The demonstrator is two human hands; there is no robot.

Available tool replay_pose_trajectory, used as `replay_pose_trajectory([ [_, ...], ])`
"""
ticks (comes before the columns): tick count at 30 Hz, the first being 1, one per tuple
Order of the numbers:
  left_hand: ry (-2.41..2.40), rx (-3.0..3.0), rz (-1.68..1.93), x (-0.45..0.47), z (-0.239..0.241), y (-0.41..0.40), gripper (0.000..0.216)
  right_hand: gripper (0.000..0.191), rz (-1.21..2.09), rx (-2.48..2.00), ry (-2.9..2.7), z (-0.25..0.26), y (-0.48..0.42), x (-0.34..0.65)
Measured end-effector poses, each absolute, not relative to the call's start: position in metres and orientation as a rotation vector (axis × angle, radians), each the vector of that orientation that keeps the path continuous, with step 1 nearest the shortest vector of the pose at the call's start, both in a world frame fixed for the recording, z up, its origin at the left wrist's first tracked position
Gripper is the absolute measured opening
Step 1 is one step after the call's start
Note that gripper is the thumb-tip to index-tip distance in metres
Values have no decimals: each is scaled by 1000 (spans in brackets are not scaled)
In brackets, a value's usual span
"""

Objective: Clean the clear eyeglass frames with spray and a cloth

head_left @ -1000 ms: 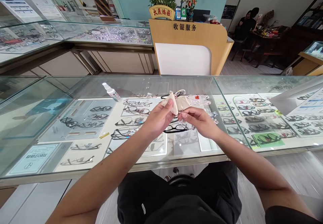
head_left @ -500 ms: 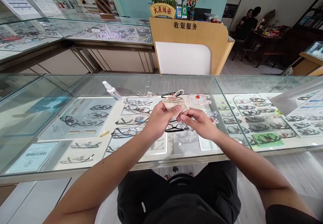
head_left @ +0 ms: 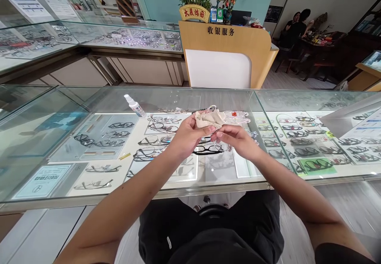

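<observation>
Above the glass counter, my left hand (head_left: 190, 133) is closed round a crumpled cream cloth (head_left: 210, 118), its thumb lying along the near side. A thin pale loop stands up from the cloth's far edge. My right hand (head_left: 238, 140) is closed too, thumb and fingers pinched at the cloth's lower right edge; the exact grip is partly hidden. Whether anything lies inside the cloth cannot be seen. Just beneath the hands, a black-framed pair of glasses (head_left: 208, 149) shows among other frames. Clear-framed glasses (head_left: 236, 117) lie behind my right hand.
A white spray bottle (head_left: 134, 106) stands to the left of my hands. The glass counter (head_left: 166, 194) runs across in front of me, with rows of glasses under it. On the right is a white sign (head_left: 360, 127). Beyond stands a wooden cashier desk (head_left: 224, 37); people sit far right.
My hands have shifted slightly, and the cloth has been turned and bunched differently, reaching a little farther right. The whole view has moved a little as well.
</observation>
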State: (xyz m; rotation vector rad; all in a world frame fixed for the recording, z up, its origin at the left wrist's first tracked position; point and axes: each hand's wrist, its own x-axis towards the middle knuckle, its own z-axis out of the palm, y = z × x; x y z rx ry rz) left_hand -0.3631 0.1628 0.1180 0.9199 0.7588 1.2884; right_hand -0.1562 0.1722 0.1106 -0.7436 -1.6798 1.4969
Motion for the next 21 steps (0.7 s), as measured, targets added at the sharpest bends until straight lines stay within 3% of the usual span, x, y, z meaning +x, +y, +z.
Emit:
replay_pose_trajectory([
  [6,879,991,1334,-360,113,166,57,43,1411,-791,-1740,108,165,-157],
  [16,575,994,1046,-365,114,166,39,40,1356,-715,-1689,108,168,-156],
  [21,686,1005,1134,-363,113,163,34,43,1364,-760,-1646,109,172,-155],
])
